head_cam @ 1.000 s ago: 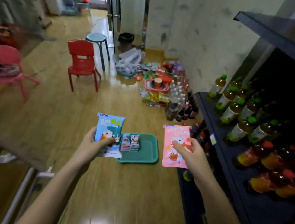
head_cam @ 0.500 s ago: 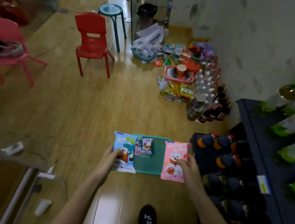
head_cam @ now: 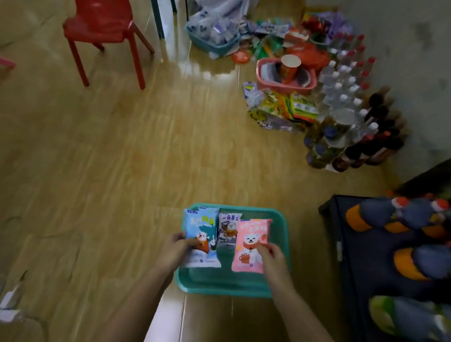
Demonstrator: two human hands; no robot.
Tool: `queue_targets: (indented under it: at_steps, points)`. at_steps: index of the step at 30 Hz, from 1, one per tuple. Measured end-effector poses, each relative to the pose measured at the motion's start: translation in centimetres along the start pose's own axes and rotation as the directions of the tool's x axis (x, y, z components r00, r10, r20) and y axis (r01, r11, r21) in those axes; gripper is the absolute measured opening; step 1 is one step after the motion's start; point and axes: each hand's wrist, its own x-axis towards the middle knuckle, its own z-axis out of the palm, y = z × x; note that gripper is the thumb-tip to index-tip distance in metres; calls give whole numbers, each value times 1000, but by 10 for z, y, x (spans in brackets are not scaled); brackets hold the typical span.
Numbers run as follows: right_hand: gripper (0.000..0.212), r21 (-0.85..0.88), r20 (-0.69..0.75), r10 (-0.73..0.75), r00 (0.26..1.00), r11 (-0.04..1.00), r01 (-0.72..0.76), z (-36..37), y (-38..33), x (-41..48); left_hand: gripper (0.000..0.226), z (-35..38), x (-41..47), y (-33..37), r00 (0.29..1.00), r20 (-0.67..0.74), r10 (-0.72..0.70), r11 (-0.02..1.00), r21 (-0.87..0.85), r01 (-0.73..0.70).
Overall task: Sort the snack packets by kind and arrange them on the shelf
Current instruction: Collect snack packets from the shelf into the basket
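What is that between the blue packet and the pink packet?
Head view: a smaller grey packet lies in the teal tray between the blue packet and the pink packet.

Light is glinting off the wooden floor (head_cam: pixel 135 160); a red chair (head_cam: pixel 101 16) is standing on it, a grey wall (head_cam: pixel 427 67) rising behind.

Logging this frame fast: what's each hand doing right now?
Left hand: holding the blue packet.
Right hand: holding the pink packet.
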Motion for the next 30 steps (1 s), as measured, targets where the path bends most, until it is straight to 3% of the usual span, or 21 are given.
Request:
queue_targets:
  at_steps: [4,10,13,16,18,23,26,30]
  points:
    - [16,-48,35,-63,997,997,64,31,59,99,14,16,99,-54,994,16,104,991,79,-105]
    - [21,-97,25,-179,984,979,180,65,114,210,5,32,214,-103,970,-25,243,967,84,-240]
    - [24,-133,-13,-195,981,972,192,77,132,236,21,37,245,-119,967,-71,245,967,95,-238]
    - [22,-188,-76,-207,975,964,190,85,139,245,20,37,258,-127,958,-140,248,964,135,-230]
    - [15,-247,-118,-225,967,950,191,87,138,246,19,36,261,-131,945,-175,275,940,253,-227]
    - [28,-469,-167,-261,951,869,156,86,135,248,29,35,259,-133,903,-240,355,828,530,-184]
    - [33,-568,-119,-290,950,805,174,73,126,240,32,34,250,-125,884,-215,415,752,629,-200]
    - [17,-563,-59,-355,933,784,263,28,72,193,16,25,199,-70,871,-71,486,606,745,-278]
